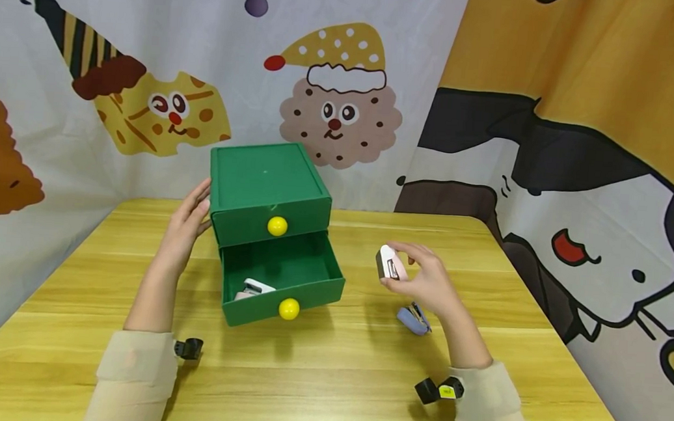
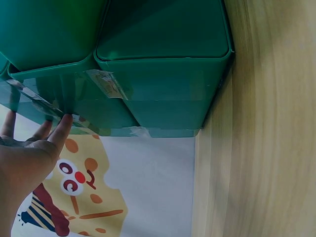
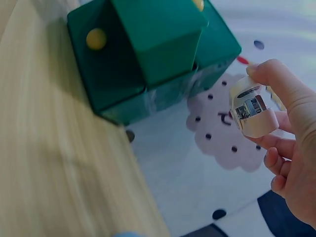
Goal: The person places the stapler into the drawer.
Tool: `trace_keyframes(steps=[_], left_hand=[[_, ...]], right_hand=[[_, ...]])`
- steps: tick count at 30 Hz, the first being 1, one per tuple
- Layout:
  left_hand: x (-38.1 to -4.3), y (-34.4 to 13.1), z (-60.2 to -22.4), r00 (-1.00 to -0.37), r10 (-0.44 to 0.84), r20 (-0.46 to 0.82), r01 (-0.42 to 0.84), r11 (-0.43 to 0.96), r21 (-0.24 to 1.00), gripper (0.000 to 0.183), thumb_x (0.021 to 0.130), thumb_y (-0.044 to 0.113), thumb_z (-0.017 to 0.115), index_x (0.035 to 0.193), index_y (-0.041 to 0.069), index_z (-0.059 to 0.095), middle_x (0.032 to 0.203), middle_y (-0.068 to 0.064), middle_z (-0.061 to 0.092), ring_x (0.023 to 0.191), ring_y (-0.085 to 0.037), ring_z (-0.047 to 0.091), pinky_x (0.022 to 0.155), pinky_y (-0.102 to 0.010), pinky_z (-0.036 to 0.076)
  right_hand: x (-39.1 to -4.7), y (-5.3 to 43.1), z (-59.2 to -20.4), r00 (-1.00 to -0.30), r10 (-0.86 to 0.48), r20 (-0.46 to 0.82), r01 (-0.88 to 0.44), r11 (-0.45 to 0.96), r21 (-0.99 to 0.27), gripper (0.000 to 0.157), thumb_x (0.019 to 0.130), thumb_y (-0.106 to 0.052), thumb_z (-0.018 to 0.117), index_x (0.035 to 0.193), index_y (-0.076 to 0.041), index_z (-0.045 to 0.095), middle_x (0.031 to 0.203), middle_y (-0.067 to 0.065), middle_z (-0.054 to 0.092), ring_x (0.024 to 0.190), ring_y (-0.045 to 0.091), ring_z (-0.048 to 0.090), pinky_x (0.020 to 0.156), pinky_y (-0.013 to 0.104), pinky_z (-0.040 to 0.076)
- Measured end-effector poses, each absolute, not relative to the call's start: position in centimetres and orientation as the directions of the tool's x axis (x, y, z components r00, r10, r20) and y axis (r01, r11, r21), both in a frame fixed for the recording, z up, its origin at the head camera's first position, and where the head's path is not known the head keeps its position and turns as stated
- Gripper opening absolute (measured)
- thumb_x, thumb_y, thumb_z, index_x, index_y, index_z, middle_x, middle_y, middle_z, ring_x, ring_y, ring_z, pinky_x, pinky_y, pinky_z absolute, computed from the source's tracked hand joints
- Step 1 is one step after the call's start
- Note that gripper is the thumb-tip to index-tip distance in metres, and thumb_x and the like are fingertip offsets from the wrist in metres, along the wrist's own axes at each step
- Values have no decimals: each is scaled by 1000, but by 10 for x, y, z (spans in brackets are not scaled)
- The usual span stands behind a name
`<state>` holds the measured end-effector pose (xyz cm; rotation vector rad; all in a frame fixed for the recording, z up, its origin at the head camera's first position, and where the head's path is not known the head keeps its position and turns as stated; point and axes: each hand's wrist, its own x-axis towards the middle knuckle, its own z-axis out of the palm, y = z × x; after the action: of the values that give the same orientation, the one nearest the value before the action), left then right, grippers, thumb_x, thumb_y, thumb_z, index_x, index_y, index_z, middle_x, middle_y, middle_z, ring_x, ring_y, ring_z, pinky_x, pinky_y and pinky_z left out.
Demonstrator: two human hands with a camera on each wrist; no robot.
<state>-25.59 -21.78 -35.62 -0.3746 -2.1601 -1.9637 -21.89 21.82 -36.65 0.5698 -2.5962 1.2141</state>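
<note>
A green two-drawer box stands at the middle back of the table, its lower drawer pulled out and the upper one closed. In that lower drawer lies a white and pale pink stapler. My left hand rests its extended fingers against the box's left side, as the left wrist view also shows. To the right of the box, above the table, my right hand pinches a small white and pink stapler between thumb and fingers. Below it a purple-blue stapler lies on the table.
The wooden table ends at a printed curtain behind the box. Both drawers carry round yellow knobs; the lower one juts out toward the front. Black wrist cameras sit at both sleeves.
</note>
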Motion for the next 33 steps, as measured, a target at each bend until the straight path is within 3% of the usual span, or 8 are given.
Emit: trace_keyframes(steps=[9,17,25,33], left_hand=[[-257,-217,-357,-949,53,310,314,91,945,56,103,38,41,154,26,22,158,-9,17,141,-30,19,108,-60,19],[-257,-218,-356,-952,50,303,307,89,948,56,103,37,41,154,26,22,158,-8,17,141,-31,20,108,-59,19],[-258,-218,-356,-952,50,303,306,84,948,56,103,37,42,154,27,23,158,-8,17,141,-30,20,108,-59,20],[-258,-218,-357,-951,53,304,308,86,948,55,103,36,41,154,26,22,158,-9,17,141,-31,20,108,-60,19]], right_hand=[[-212,188,-352,-867,-295,402,-498,534,-683,63,71,-21,86,129,-20,62,112,-3,60,90,25,43,59,37,38],[-213,159,-343,-831,-336,443,-556,490,-671,64,69,-20,87,128,-16,63,119,-1,62,90,23,45,65,38,40],[-215,134,-339,-839,-356,412,-543,488,-684,64,68,-24,87,127,-15,64,118,-5,61,91,20,45,65,36,41],[-218,110,-337,-801,-397,448,-597,488,-636,64,68,-25,87,127,-13,64,121,2,63,93,20,48,73,37,44]])
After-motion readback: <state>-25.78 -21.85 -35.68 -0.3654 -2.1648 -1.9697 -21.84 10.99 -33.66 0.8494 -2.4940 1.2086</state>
